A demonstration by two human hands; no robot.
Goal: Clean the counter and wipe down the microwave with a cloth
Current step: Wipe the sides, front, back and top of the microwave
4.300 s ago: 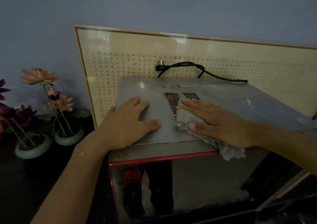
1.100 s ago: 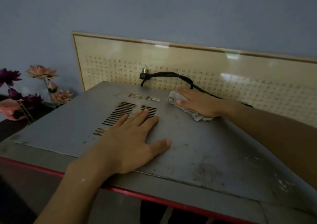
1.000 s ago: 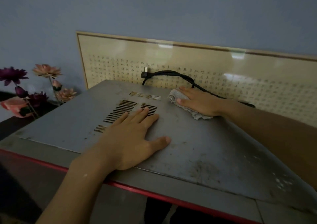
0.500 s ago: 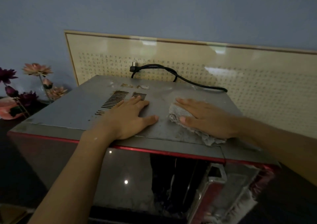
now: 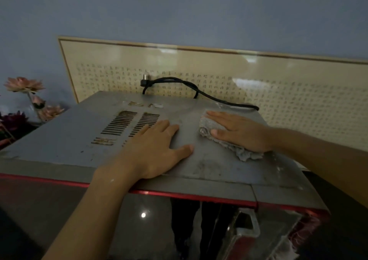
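The microwave (image 5: 65, 140) has a dusty grey metal top with vent slots and a red-trimmed glossy door below. My left hand (image 5: 157, 150) lies flat on the top, fingers spread, just right of the vents, holding nothing. My right hand (image 5: 241, 131) presses flat on a crumpled grey cloth (image 5: 229, 143) on the right part of the top. The cloth sticks out under my palm toward the front. Smudges and specks mark the metal near the front right corner.
A black power cord with its plug (image 5: 191, 86) lies along the microwave's back edge. A framed cream panel with small text (image 5: 298, 92) leans on the blue wall behind. Artificial pink and purple flowers (image 5: 23, 100) stand at the left.
My right hand has slid the cloth a little back and to the right on the top. My left hand stays flat. The camera has moved closer and over the top.
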